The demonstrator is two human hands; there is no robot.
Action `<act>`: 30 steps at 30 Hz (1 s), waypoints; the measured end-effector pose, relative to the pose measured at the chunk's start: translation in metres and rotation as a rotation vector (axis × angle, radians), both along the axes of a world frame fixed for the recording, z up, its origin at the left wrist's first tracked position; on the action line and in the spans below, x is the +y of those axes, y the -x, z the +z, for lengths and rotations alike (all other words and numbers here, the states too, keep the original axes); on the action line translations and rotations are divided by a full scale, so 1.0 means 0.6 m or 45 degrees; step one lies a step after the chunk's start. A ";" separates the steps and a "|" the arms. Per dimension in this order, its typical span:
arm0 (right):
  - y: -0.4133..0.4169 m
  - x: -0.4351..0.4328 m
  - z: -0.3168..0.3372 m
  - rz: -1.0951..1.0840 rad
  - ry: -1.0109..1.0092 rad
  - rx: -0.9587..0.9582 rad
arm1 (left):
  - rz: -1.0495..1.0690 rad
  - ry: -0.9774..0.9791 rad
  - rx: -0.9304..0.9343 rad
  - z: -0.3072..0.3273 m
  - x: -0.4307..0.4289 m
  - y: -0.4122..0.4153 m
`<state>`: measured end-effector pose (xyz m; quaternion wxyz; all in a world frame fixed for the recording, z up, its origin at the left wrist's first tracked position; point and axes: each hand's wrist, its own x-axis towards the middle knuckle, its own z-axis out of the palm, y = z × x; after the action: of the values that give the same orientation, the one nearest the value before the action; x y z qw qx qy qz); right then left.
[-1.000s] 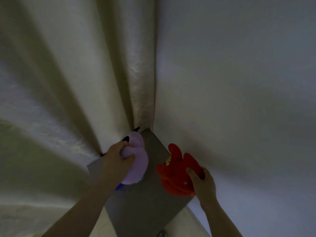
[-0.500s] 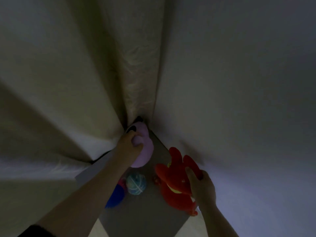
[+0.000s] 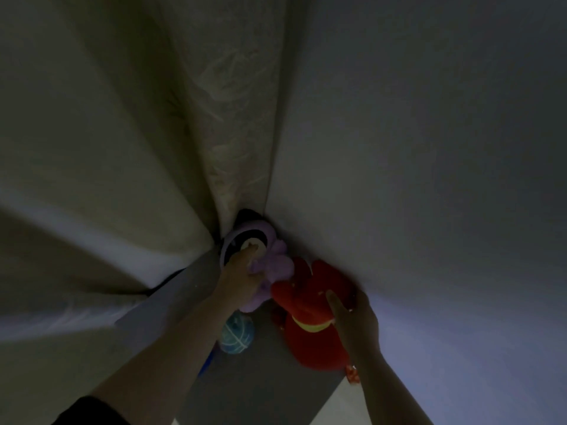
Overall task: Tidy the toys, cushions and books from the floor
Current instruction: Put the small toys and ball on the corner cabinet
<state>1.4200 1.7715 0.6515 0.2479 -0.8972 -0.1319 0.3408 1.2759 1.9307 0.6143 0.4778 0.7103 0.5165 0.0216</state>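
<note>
left hand [image 3: 242,280] grips purple plush [image 3: 277,265], right hand [image 3: 357,322] holds red plush [image 3: 313,345].

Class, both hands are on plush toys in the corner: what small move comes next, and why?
Probably let go: the left hand holds the purple plush toy tucked into the corner, and the right hand holds the red plush toy beside it.

The purple plush toy [image 3: 276,266] gripped by the left hand [image 3: 242,280] is soft, fuzzy cloth, matt, with a smoother black-and-white patch just past the fingertips. The red plush toy [image 3: 310,335] held by the right hand [image 3: 357,317] is the same napped fabric. Below the left grip, a teal ball [image 3: 237,332] looks lightly textured. Behind both grips hangs a curtain [image 3: 221,124] of woven cloth with a faint sheen, beside a smooth, matt wall [image 3: 429,148].
</note>
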 end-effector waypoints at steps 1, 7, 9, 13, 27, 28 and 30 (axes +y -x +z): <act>0.001 0.000 -0.001 0.000 -0.021 -0.002 | 0.022 -0.018 -0.001 0.000 0.001 0.003; 0.016 -0.020 0.013 0.023 -0.095 -0.017 | 0.148 0.008 -0.077 0.024 -0.012 0.030; 0.020 -0.030 0.022 0.010 -0.148 -0.015 | 0.172 0.026 -0.139 0.038 -0.029 0.036; 0.023 -0.043 0.061 0.089 -0.284 -0.066 | 0.246 -0.034 -0.187 0.079 -0.076 0.055; 0.134 -0.094 0.172 0.921 -0.692 -0.003 | 1.014 -0.259 -0.307 0.233 -0.365 0.216; 0.154 -0.099 0.184 0.967 -0.686 0.060 | 1.068 -0.254 -0.309 0.239 -0.389 0.236; 0.191 -0.106 0.195 1.017 -0.680 0.133 | 1.154 -0.242 -0.339 0.247 -0.425 0.270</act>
<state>1.3056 1.7078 0.7685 0.3257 -0.6631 -0.5364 0.4081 1.1142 1.6756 0.7624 0.4153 0.4453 0.7041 0.3654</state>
